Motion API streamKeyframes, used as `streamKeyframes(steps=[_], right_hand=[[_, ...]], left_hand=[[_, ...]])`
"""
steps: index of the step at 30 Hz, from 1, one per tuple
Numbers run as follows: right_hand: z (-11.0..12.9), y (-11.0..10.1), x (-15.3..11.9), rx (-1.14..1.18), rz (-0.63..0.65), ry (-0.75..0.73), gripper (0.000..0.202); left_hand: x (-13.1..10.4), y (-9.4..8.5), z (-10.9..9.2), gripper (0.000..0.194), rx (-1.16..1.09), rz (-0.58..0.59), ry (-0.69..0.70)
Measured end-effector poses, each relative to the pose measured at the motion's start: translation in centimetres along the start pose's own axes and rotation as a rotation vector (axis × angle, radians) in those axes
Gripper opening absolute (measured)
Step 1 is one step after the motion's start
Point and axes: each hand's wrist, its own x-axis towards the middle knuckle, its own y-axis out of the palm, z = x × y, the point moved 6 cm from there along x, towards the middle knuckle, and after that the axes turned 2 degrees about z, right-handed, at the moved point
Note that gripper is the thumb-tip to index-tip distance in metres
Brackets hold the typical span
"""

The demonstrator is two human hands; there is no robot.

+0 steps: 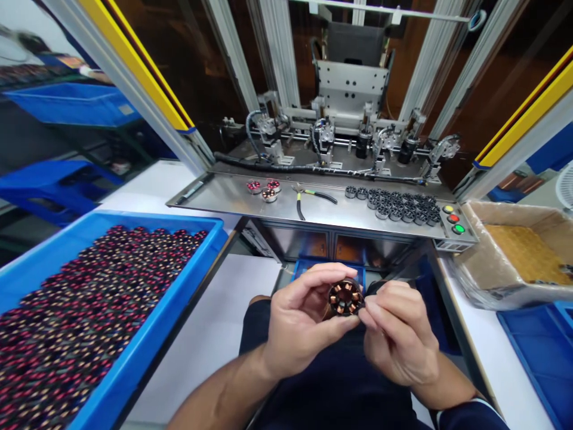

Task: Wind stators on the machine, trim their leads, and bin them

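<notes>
A round black part with copper windings (345,297) is held up between my hands, its open face toward the camera. My left hand (307,313) wraps round it, thumb below and fingers above. At its right edge, my right hand (398,331) is closed in a pinch; whatever lies between the fingertips is too small to make out. Beyond them on the metal ledge (215,194) lie pliers (308,196) with black and yellow handles, a few wound parts (269,194) and several bare dark rings (403,206).
A blue tray (219,233) full of wound parts stands at the left. Behind the ledge is a machine with clamps (324,140). Coloured buttons (453,219) and a plastic-lined box (501,263) are at the right, beside a blue bin (537,346).
</notes>
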Motion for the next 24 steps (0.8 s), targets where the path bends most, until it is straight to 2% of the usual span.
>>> streamKeyframes(steps=[5,9,11,13,17,21,24], right_hand=[[0.2,1.0,-0.2,0.097,-0.119,0.149,0.022],[-0.8,2.2,-1.0,0.300,-0.112,0.401,0.012],[-1.3,2.6,-1.3,0.351,-0.113,0.471,0.012],[-1.6,2.7,-1.2,0.360,-0.112,0.457,0.012],[-2.2,2.5,-0.7,0.343,-0.077,0.382,0.012],[-2.6,2.1,-0.1,0.347,-0.040,0.331,0.012],[-2.5,2.1,0.3,0.330,0.016,0.320,0.013]], left_hand=[[0.0,0.0,-0.1,0.040,0.025,-0.046,0.087],[-0.3,0.0,0.5,0.041,-0.034,-0.062,0.066],[-0.6,-0.1,1.1,0.041,-0.087,-0.068,0.018],[-0.7,-0.2,1.7,0.045,-0.135,-0.045,-0.060],[-0.6,-0.5,2.6,0.060,-0.146,0.102,-0.228],[-0.5,-0.9,3.0,0.045,-0.169,0.248,-0.299],[-0.7,-0.9,3.6,0.034,-0.254,0.265,-0.359]])
